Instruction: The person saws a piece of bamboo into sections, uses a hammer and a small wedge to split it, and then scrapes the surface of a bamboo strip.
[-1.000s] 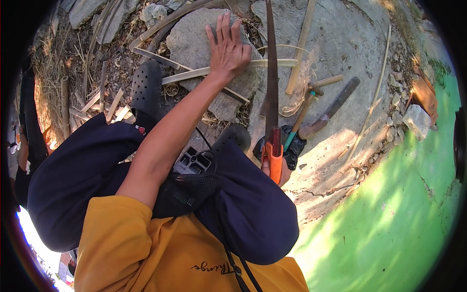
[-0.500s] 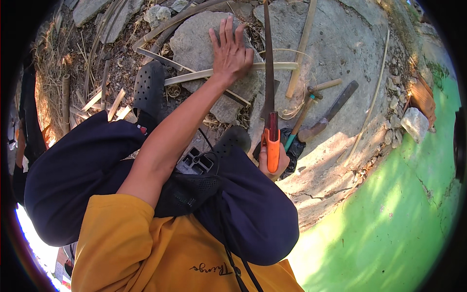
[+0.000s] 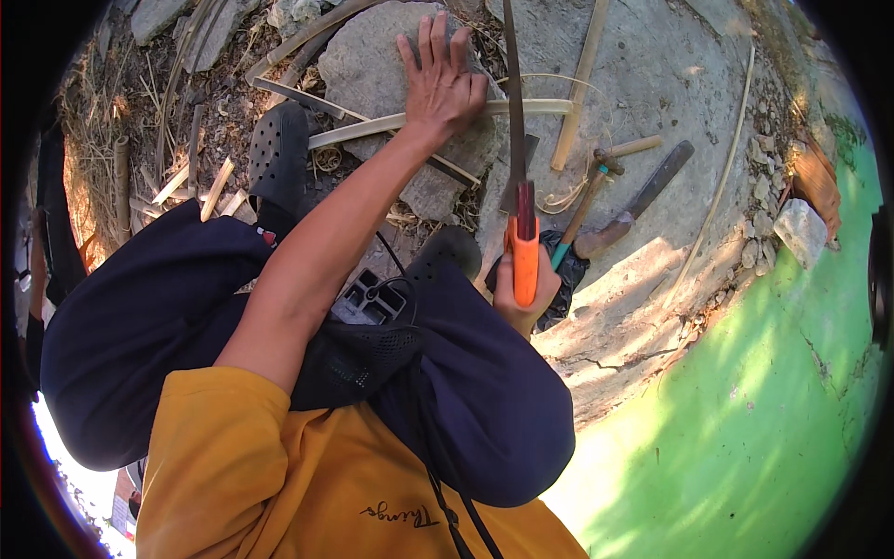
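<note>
My left hand [image 3: 441,93] lies flat with its fingers spread over a rough grey stone slab [image 3: 358,65]. Under its palm runs a pale split strip, probably bamboo [image 3: 358,129], pressed against the stone. In my right hand [image 3: 510,300] is the orange handle of a handsaw [image 3: 524,265], with my fingers wrapped round it. The long dark blade points away from me and crosses the strip to the right of my left hand. Whether its teeth touch the strip, I cannot tell. The blade's tip runs out of the top of the picture.
Right of the saw lie a hammer [image 3: 585,197], a knife with a dark blade [image 3: 656,186] and a flat wooden slat [image 3: 579,84]. A black plastic bag [image 3: 566,291] sits by my right hand. A green surface [image 3: 726,419] spreads at lower right. Wood scraps [image 3: 216,189] lie beside my left clog [image 3: 279,154].
The whole scene sits slightly higher in the picture. My right hand and the saw have shifted a little away from me. My left hand stays on the strip.
</note>
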`<state>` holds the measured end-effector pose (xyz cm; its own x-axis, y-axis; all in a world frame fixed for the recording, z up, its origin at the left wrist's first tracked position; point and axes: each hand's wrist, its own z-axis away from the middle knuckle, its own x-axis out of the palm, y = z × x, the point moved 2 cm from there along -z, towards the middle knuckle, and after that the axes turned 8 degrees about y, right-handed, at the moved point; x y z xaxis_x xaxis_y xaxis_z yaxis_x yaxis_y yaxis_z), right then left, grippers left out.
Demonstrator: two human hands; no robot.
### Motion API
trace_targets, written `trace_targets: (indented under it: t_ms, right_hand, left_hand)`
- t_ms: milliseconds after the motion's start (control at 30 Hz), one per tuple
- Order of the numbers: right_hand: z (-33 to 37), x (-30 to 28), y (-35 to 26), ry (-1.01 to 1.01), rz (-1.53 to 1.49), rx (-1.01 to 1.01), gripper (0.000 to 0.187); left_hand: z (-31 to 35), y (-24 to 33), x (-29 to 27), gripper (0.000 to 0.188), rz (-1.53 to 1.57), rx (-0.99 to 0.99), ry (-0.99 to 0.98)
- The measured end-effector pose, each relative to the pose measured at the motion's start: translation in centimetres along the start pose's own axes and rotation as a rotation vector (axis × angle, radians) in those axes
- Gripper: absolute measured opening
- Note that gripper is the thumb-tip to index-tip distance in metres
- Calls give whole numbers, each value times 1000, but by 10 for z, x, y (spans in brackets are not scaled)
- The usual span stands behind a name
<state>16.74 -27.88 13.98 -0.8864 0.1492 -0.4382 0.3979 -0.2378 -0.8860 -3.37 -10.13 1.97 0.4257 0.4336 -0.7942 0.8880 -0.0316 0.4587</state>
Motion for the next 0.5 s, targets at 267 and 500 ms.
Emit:
trace_targets:
  t_ms: [267,500]
  right_hand:
    - [67,-22,73,198,-77,169,34]
    - [7,7,19,58,-22,-65,11]
  left_hand:
    - [-4,2,2,74,-82,-18,-106]
    - [-1,-3,-4,70,25,-46,-66]
